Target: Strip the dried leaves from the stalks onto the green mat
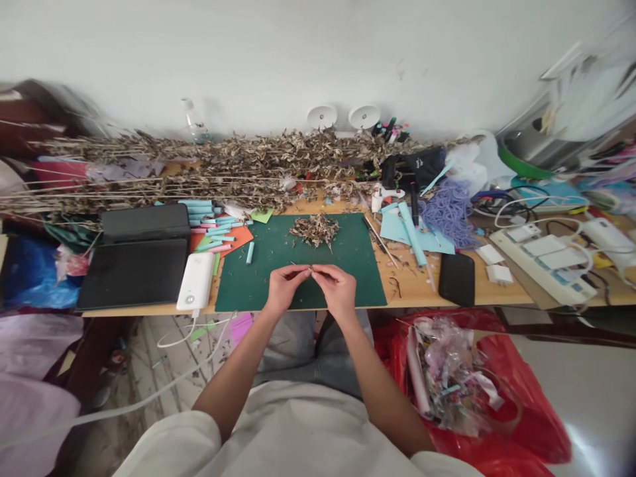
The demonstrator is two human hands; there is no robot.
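My left hand [285, 286] and my right hand [338, 285] meet fingertip to fingertip above the front part of a green cutting mat [352, 248]. Both are closed in a pinch on a tiny greyish-brown piece, which looks like a bit of dried leaf [311, 269]; the fingers mostly cover it. Beyond them, a small heap of dried leaves [315, 230] lies on the mat, with crumbs scattered around. A short light-blue paper roll [250, 252] rests on the mat to the left of the heap.
Long dried plant stems [223, 159] stretch across the back. Several rolled paper tubes [216, 232], a power bank [195, 281] and a black tablet case [139, 258] occupy the left. Rightward are a glue gun [385, 197], purple yarn [450, 212], a phone [457, 279] and a power strip [544, 265]. A red bag [527, 391] sits below.
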